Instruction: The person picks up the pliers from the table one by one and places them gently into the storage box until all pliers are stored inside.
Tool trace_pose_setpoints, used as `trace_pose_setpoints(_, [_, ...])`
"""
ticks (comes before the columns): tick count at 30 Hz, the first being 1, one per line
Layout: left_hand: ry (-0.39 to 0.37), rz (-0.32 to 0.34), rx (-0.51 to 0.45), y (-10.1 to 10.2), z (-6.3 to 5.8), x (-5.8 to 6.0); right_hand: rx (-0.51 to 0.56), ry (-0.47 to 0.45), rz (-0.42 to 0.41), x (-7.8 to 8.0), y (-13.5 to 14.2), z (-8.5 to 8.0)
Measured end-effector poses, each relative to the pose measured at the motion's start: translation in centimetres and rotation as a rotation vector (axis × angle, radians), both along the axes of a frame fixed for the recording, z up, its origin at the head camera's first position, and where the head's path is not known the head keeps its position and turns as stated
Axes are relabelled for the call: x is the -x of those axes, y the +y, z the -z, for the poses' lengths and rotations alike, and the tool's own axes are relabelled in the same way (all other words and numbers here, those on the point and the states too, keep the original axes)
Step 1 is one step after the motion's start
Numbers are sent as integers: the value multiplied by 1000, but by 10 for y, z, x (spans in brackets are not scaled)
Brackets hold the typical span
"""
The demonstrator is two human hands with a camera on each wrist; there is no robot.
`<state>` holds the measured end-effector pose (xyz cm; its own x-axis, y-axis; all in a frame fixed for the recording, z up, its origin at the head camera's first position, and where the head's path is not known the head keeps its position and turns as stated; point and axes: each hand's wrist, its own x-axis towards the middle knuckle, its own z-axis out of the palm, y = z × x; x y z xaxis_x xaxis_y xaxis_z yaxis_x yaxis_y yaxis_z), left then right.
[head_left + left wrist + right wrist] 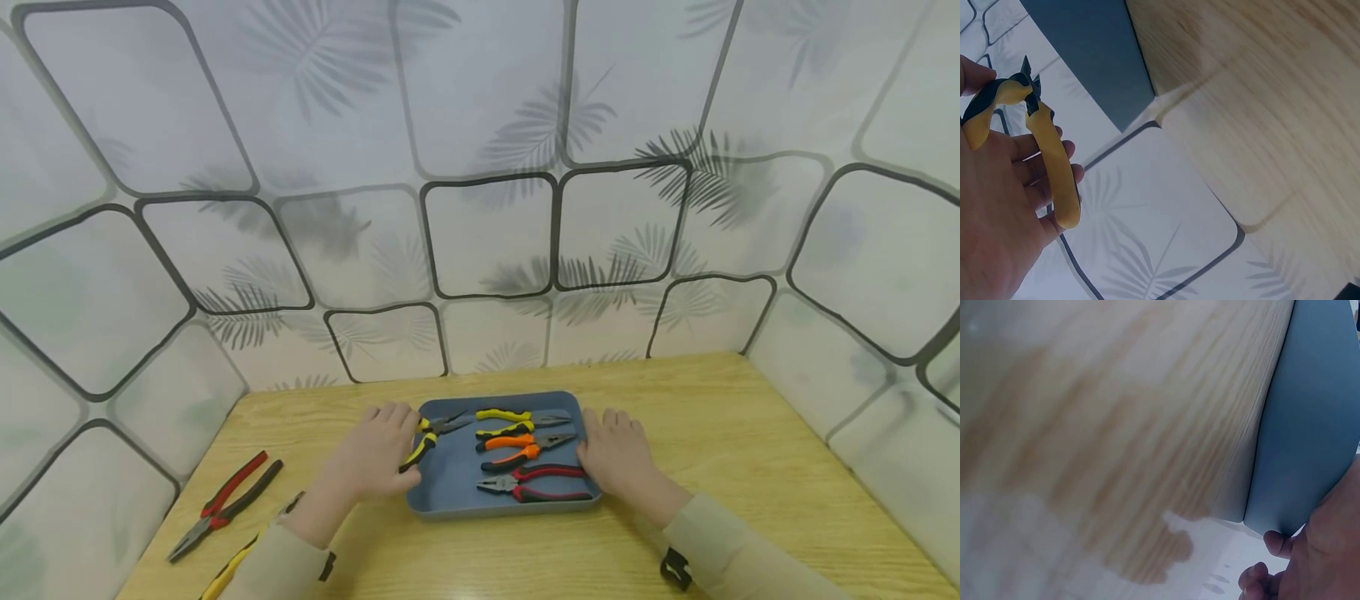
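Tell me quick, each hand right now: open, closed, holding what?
Left hand: closed, holding yellow-and-black pliers.
Right hand: open, resting against the right end of the tray.

Six pliers in all: three yellow-handled pliers (a sleeve partly covers one), two red-handled pliers, one orange-handled pliers. One tray; two hands, the left hand and right hand.
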<state>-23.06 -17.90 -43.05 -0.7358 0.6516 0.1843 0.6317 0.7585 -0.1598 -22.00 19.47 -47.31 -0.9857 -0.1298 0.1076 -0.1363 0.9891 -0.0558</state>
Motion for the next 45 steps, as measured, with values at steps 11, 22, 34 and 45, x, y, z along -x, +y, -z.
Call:
trace_pose_setpoints(11, [12, 89, -17, 19, 11, 1, -7, 18, -16, -1, 1, 1])
trace_pose_setpoints(22, [76, 118, 4, 36, 16, -2, -23, 43, -31, -3, -1, 2])
trace_pose_setpoints(34, [91, 160, 19, 52, 26, 3, -18, 39, -27, -3, 0, 2])
trace_pose_setpoints(45, [100, 152, 67, 63, 27, 2, -8, 0, -12, -2, -1, 0])
